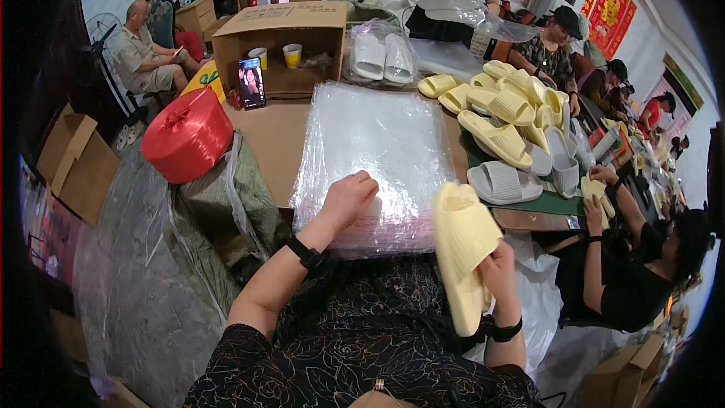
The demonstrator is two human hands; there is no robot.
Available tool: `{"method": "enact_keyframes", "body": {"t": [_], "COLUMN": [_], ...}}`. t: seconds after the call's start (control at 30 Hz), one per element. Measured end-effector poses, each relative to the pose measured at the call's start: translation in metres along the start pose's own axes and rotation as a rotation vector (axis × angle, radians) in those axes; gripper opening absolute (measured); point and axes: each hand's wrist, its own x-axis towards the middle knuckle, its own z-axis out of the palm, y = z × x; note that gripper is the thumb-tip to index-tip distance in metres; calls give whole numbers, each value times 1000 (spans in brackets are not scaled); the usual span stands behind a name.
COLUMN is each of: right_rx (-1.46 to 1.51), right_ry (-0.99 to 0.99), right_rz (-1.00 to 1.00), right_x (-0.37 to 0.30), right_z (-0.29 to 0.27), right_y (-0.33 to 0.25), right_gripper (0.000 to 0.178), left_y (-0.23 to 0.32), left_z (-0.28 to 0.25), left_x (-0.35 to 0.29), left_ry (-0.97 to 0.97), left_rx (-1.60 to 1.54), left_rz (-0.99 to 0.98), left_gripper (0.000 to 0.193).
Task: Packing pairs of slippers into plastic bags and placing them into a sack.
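The right hand (500,266), wrist low, is closed around the strap side of a pale yellow, ribbed, moulded slipper (462,238), toe pointing away, near the front edge of the cardboard-topped bench (273,132). The left hand (351,196) reaches forward, fingers curled, over a stack of clear plastic bags (374,132) (whether it pinches film, I cannot tell). Bare cardboard borders the stack's left; heaped yellow and grey slippers (521,113) crowd its right.

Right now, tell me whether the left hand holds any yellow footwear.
No, the left hand is over the stacked clear plastic bags, while the right hand grips the yellow footwear.
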Motion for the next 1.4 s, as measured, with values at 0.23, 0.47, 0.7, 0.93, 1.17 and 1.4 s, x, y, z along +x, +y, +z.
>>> {"method": "enact_keyframes", "body": {"t": [0.23, 0.47, 0.7, 0.93, 1.17, 1.4], "right_rx": [-604, -714, -788, -638, -669, -549], "right_ry": [-333, -321, -138, 0, 184, -65], "right_rz": [-141, -285, -320, -291, -195, -377], "right_x": [18, 51, 97, 168, 216, 139], "right_z": [34, 74, 133, 188, 223, 186], "right_y": [-44, -33, 2, 19, 7, 10], "right_gripper": [23, 29, 30, 22, 37, 49], "left_y": [23, 35, 34, 34, 20, -1], "left_z": [-29, -45, -44, -63, -86, -92], "left_x": [11, 8, 5, 3, -2, -45], "left_ry": [179, 119, 52, 51, 104, 36], "left_rx": [-59, -131, -250, -206, -154, -140], "left_rz": [83, 256, 310, 357, 278, 71], "left_gripper": [5, 16, 15, 19, 13, 53]}}
